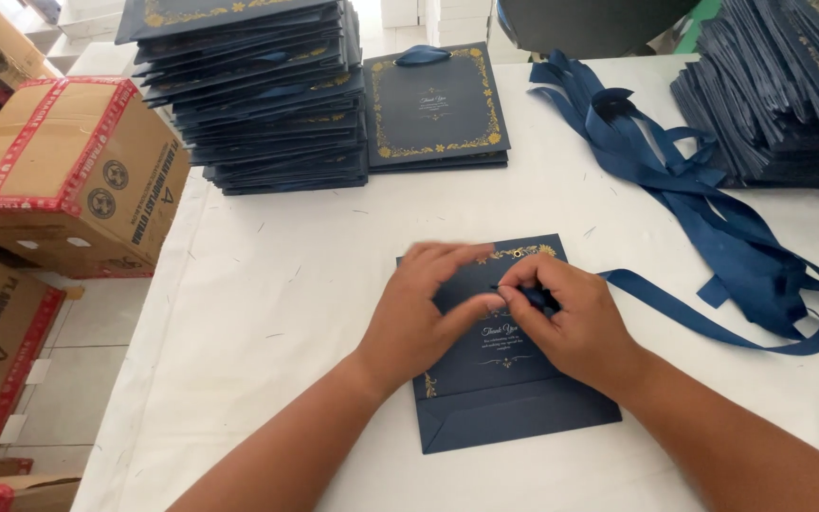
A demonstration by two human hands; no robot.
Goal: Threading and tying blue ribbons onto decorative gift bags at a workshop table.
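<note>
Head view: both hands working a ribbon end on a flat navy bag

Your two hands are meeting over a flat navy paper bag (pixel 509 389) that is lying near the front edge of the white table (pixel 267 284), its folded bottom turned toward you and its gold-trimmed top edge pointing away. Your left hand (pixel 424 313) is resting palm down on the bag's left half, fingers spread and loose, with the thumb reaching across toward the other hand; it is pressing on the bag rather than closing around anything. Your right hand (pixel 571 322) is lying on the bag's right half, and its thumb and fingertips are pinching the end of a navy ribbon (pixel 713 327) just below a small gold eyelet (pixel 518 253) in the top edge. That ribbon is trailing off to the right across the table toward a loose heap of ribbons (pixel 703 199).

Beyond your hands, a tall stack of bags (pixel 258 95) is sitting at the far left of the table, and a short pile topped by a finished bag with a ribbon handle (pixel 436 104) is lying just beside it. Another stack of dark bags (pixel 789 85) is filling the far right corner. Cardboard boxes (pixel 68 171) sealed with red tape are standing on the floor to your left
</note>
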